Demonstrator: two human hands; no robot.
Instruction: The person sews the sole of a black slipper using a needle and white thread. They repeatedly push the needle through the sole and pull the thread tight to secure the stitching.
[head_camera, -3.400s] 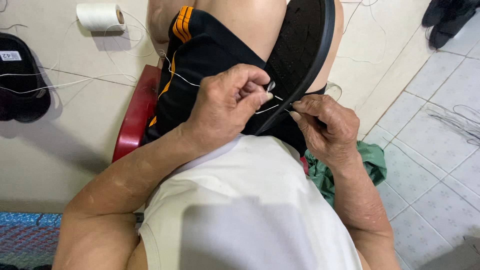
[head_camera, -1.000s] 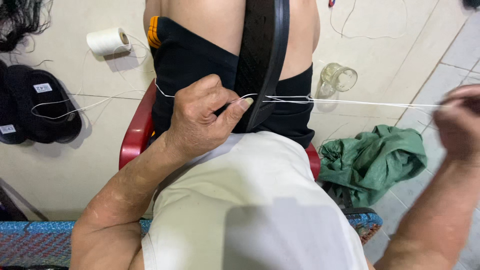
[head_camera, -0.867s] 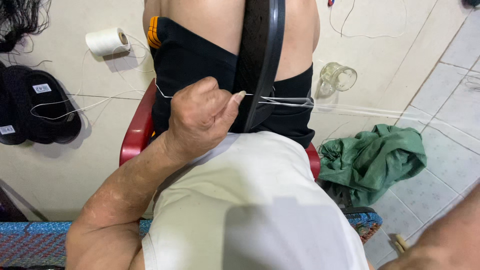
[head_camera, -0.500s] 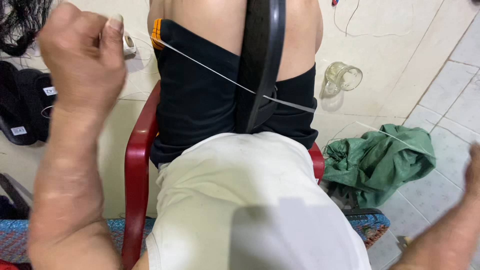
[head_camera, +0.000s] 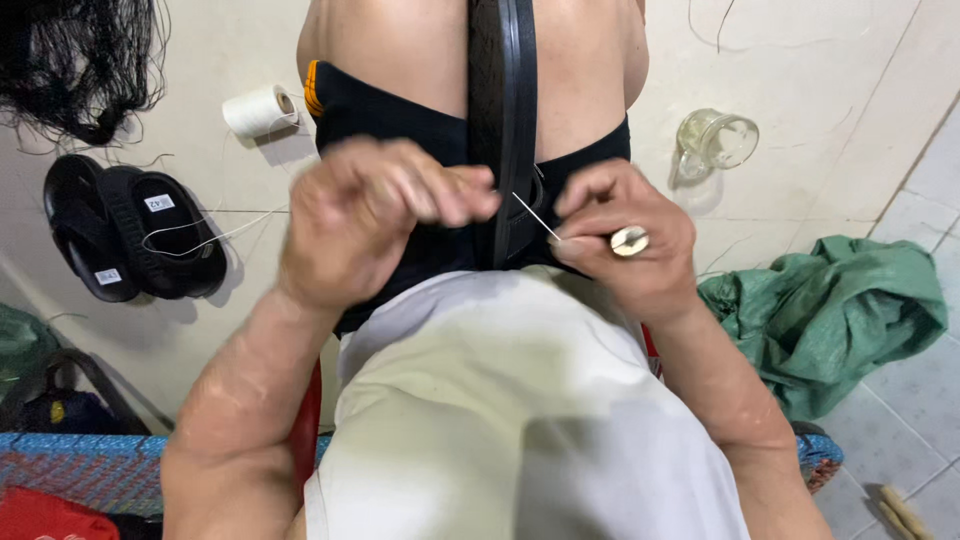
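Both hands back together at the black sandal (head_camera: 503, 130) after the wide pull: left hand (head_camera: 375, 215) pinches thread (head_camera: 532, 215), right hand (head_camera: 625, 245) pinches needle; stitch drawn tight.

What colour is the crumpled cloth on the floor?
Green; the crumpled cloth shows clearly in the head view.

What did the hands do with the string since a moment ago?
The left hand, which was raised high to the left pulling the white thread taut, has come back down to the black curved piece on the lap. The right hand, which was out at the right edge, has returned too and pinches the thread. The thread spool, sandals and green cloth stayed put.
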